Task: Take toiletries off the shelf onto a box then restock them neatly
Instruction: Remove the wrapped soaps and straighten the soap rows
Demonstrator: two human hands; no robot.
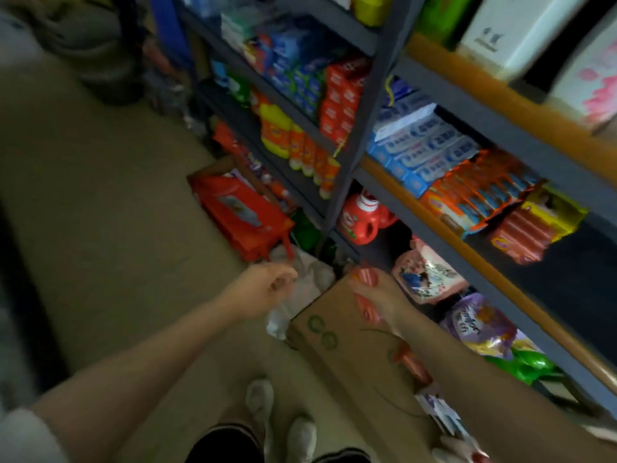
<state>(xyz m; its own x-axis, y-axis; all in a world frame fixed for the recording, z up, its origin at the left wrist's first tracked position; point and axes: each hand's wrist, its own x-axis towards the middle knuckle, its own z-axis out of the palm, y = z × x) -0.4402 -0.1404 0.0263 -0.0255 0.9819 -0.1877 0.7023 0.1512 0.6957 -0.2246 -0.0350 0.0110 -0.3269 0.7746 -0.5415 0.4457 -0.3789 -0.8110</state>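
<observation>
1. Standing along the right, a shelf (pixel 521 208) is stocked with toiletry packs (pixel 430 152).
2. A box (pixel 354 349) is seen on the floor before it.
3. Red packs (pixel 367 295) are gripped over the box by the right hand (pixel 384 295).
4. The left hand (pixel 267 282) is held loosely curled, nothing grasped.

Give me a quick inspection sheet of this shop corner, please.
Surface: cardboard box on the floor; two red packs on top.
Job's things: toothpaste boxes and orange packs stacked on the shelf.
Clutter: red bag, white plastic bag on the floor.
Hands: left hand loosely curled, empty; right hand holds red packs.
Cables: nothing seen.
Surroundings: detergent bottles, red jug.
</observation>
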